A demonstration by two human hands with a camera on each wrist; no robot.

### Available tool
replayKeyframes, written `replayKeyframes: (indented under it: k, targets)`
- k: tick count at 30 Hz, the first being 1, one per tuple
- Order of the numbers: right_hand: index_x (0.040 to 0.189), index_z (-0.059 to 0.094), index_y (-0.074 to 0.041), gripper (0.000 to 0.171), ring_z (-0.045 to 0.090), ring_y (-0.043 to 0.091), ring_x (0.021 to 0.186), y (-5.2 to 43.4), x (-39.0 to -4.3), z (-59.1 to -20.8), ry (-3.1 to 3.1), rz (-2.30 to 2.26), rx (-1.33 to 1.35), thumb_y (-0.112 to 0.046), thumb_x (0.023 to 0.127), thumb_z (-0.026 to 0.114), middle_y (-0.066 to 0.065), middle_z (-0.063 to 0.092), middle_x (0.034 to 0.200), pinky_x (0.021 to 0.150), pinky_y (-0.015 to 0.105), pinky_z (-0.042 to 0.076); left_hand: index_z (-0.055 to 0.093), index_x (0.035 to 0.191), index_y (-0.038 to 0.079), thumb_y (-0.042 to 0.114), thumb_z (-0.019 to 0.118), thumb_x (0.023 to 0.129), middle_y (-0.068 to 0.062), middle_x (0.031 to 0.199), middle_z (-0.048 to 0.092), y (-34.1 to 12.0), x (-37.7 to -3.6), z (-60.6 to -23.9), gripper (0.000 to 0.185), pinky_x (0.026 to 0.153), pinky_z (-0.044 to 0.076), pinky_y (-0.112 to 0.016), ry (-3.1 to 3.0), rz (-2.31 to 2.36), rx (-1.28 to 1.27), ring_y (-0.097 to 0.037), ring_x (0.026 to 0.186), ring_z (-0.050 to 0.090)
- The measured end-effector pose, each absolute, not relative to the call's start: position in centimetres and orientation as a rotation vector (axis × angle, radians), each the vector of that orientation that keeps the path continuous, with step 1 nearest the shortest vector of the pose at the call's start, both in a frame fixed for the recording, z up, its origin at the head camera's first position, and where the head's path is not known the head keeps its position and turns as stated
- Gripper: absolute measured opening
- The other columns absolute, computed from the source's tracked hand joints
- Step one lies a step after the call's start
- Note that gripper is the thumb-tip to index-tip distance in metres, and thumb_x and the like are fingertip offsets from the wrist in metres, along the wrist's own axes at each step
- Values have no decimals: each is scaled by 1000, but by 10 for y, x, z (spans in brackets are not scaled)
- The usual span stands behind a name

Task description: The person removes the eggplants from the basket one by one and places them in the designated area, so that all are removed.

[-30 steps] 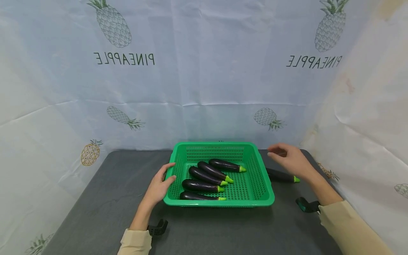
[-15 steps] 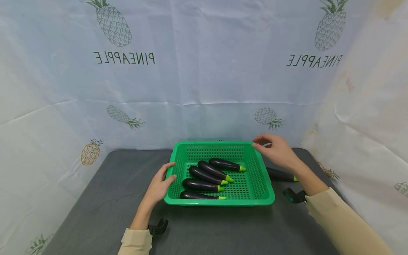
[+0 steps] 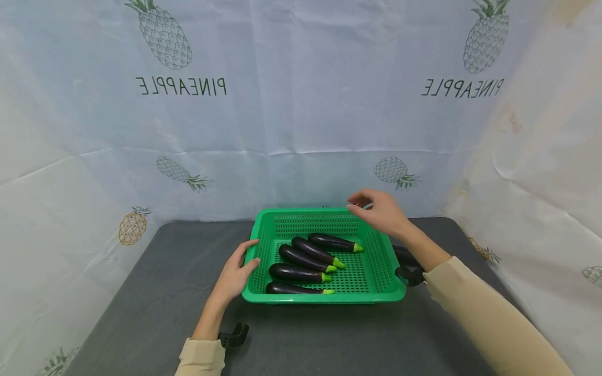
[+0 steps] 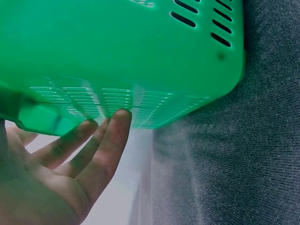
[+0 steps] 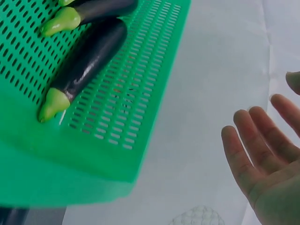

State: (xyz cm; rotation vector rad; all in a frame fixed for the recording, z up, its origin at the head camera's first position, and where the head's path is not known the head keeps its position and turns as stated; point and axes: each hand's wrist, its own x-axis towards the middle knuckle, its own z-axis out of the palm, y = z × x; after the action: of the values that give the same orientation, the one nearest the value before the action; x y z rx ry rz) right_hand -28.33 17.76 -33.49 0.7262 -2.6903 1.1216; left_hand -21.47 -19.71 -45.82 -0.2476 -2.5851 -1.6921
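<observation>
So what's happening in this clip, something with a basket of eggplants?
A person sits at a dark table with a green basket holding four eggplants. The left hand rests against the basket's left wall, fingers straight. The right hand hovers open over the basket's far right corner, holding nothing. A fifth eggplant lies on the table just right of the basket, mostly hidden behind the right forearm.

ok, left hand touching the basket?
Touching. In the left wrist view the left hand has its fingertips against the basket wall; the head view agrees.
</observation>
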Motion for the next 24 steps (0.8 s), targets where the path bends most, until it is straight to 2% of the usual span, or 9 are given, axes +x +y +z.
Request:
replayKeyframes:
  k: [7,15,24]
  targets:
    - [125,68,-7,31,63,28,106,159,-294,-345,-2711,1186,734,-29,102,64,11,67,120,87,49,52,40,155,16,16,55,107,-20,156,41,-196,-215,-457,51,90,54,-50,-2600,-1707,-208,-38,132,53]
    - [127,66,-5,35,61,30,109,146,-310,-363,-2754,1240,751,-30,103,63,12,65,120,88,49,51,41,155,15,17,55,107,-21,156,40,-197,-215,-458,50,93,52,-51,-2582,-1720,-241,-38,135,50]
    - [129,65,-2,38,61,31,110,135,-322,-384,-2812,1300,768,-30,103,63,13,65,120,90,49,51,42,154,13,18,56,107,-23,156,40,-198,-212,-458,50,89,54,-50,-2556,-1716,-263,-41,134,51]
